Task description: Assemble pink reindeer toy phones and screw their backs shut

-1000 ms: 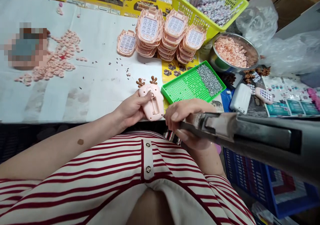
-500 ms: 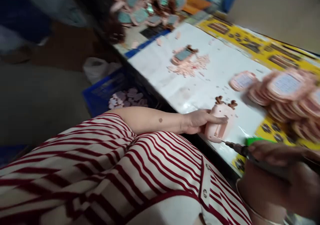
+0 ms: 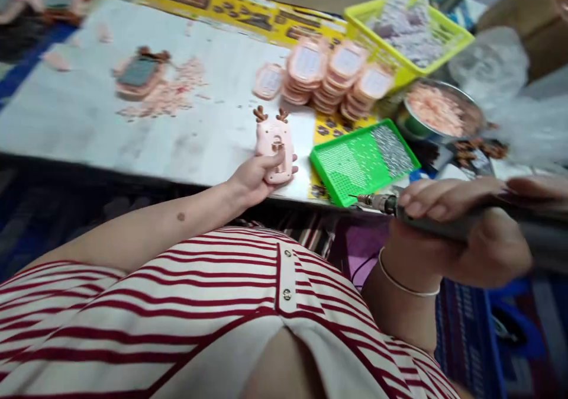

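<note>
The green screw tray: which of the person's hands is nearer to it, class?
Right. The right hand, gripping the electric screwdriver, sits just below the green screw tray. The left hand holds the pink deer toy, off to the tray's left.

I note the toy shell (image 3: 275, 150) in my left hand (image 3: 254, 178) is smooth pink plastic, faintly glossy. The driver (image 3: 444, 224) in my right hand (image 3: 461, 233) has a dull grey metal body. The green tray (image 3: 355, 165) is glossy perforated plastic; the bowl (image 3: 415, 128) is shiny metal.

electric screwdriver (image 3: 448, 224) body cut off at right edge, bit blurred
</note>
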Demonstrator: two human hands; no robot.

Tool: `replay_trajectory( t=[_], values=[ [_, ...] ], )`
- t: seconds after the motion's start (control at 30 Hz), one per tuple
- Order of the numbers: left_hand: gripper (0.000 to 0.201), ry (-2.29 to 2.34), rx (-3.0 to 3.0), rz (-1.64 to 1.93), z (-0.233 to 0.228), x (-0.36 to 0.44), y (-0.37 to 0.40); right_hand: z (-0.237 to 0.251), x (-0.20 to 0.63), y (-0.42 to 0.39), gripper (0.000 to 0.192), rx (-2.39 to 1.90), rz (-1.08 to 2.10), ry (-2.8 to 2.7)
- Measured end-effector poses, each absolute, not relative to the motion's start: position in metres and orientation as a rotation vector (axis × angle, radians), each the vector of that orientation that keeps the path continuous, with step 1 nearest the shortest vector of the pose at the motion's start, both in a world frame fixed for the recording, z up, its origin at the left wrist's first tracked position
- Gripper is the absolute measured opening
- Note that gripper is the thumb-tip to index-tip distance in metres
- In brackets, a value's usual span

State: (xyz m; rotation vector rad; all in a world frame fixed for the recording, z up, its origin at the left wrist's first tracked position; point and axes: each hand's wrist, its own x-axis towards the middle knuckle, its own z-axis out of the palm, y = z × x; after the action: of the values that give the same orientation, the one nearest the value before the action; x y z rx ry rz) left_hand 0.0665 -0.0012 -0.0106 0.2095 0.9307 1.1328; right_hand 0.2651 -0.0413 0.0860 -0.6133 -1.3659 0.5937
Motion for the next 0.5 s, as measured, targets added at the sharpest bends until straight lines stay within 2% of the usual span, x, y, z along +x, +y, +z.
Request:
replay_trajectory(
  t=[0.03,0.07,0.17,0.3,0.43,0.5],
  values=[
    [0.03,0.921,0.231,1.11,-0.011,0.073,0.002,0.084,0.28,-0.043,0.008,-0.601,0.531,-1.295],
    [0.031,0.919,0.246,1.093,-0.01,0.079,0.004,0.08,0.294,-0.045,0.007,-0.62,0.513,-1.261],
    [0.033,0.951,0.283,1.086,-0.007,0.088,0.008,0.059,0.328,-0.042,0.027,-0.718,0.536,-1.29],
    [0.023,1.031,0.295,1.041,0.002,0.089,0.01,0.046,0.353,-0.026,0.022,-0.909,0.551,-1.267],
    [0.031,1.066,0.325,0.998,0.007,0.09,0.011,0.053,0.352,-0.012,0.023,-0.979,0.491,-1.195],
    [0.023,1.065,0.316,0.983,0.006,0.09,0.01,0.052,0.343,-0.01,0.025,-0.959,0.532,-1.222]
  ],
)
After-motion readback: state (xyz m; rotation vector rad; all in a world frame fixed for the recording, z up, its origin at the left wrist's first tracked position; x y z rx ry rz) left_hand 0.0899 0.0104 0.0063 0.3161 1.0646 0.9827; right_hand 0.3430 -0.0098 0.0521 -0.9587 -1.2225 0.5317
